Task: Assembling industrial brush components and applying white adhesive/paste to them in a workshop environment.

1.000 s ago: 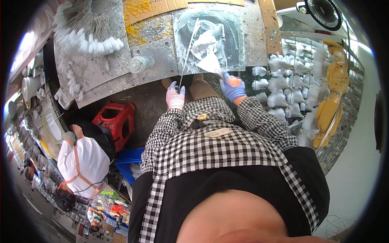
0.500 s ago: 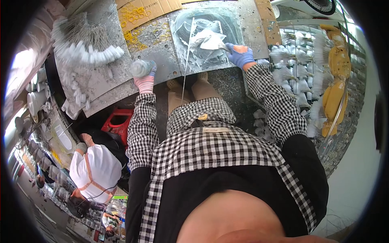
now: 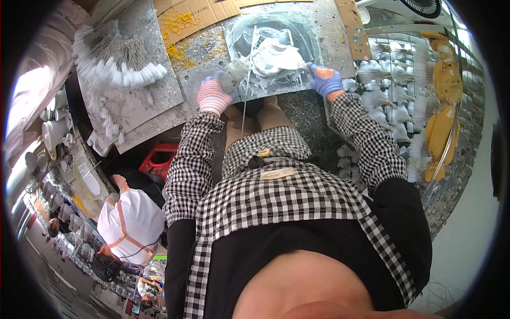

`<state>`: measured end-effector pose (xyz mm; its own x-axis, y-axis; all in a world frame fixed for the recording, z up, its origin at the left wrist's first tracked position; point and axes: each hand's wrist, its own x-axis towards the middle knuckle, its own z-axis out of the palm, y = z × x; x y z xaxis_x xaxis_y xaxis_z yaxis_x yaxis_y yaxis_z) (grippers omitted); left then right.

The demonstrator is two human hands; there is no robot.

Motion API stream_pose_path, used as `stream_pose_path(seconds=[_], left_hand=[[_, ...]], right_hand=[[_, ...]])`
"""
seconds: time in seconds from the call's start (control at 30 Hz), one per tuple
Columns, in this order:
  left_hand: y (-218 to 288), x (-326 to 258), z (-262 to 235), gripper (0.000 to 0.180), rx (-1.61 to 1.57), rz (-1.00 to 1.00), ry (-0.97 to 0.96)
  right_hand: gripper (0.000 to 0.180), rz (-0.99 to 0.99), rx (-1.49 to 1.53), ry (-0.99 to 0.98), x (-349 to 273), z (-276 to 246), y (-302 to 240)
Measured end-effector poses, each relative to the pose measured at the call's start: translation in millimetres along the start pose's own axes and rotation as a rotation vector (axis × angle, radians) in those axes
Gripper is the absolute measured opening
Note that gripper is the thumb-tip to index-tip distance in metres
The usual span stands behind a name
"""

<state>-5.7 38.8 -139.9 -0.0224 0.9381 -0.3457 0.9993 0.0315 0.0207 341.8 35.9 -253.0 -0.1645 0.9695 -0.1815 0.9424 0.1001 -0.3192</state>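
1. While the person looks down, the left hand [image 3: 214,97] in a pink striped glove sits at the near edge of the grey counter [image 3: 159,101], curled around a small whitish lump [image 3: 234,77]. It looks like it is gripping the lump, but the fingers are blurry.
2. Half a second ago this hand was farther to the left, by a small round thing on the counter. Now it has come in toward the middle.
3. The right hand [image 3: 325,83] in a blue glove is closed on the right edge of a crumpled white piece [image 3: 276,56].
4. That white piece lies on a clear plastic sheet [image 3: 276,37] at the far middle of the counter. It was there before too, and the right hand has stayed at its edge.
5. A thin white rod [image 3: 245,101] runs from the plastic sheet down toward the person's lap. It stands between the two hands.
6. A fan of white sticks [image 3: 114,61] lies on the counter to the far left, well apart from the hands.
7. Yellow rings [image 3: 183,32] are spread over a brown cardboard [image 3: 204,10] just behind the left hand.
8. Both arms wear black and white checked sleeves.
9. Rows of white feathery pieces [image 3: 385,101] stand on the right side, near the right arm.
10. Another person in a white top [image 3: 132,223] is bent over low on the left, beside a red crate [image 3: 158,162].
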Motion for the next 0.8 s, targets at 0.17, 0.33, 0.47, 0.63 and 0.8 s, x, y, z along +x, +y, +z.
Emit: stream_pose_path(seconds=[0.17,0.33,0.47,0.63,0.8], left_hand=[[34.0,18.2,-23.1,0.08,0.228,-0.025,-0.158],[39.3,13.6,-29.0,0.071,0.374,-0.035,-0.19],[50.8,31.1,-23.4,0.062,0.514,0.021,-0.155],[50.1,36.9,-24.4,0.065,0.514,0.04,-0.126],[40.6,19.2,-29.6,0.072,0.343,-0.024,-0.134]], right_hand=[[0.032,0.121,-0.014,-0.096,43.7,1.5,-44.6],[0.02,-0.105,-0.023,-0.034,-15.7,-9.6,-7.2],[0.02,-0.1,0.026,0.154,31.2,-6.1,-0.4],[0.029,-0.182,0.043,0.098,18.0,13.8,-24.4],[0.032,-0.16,-0.034,0.088,-4.2,-16.5,30.1]])
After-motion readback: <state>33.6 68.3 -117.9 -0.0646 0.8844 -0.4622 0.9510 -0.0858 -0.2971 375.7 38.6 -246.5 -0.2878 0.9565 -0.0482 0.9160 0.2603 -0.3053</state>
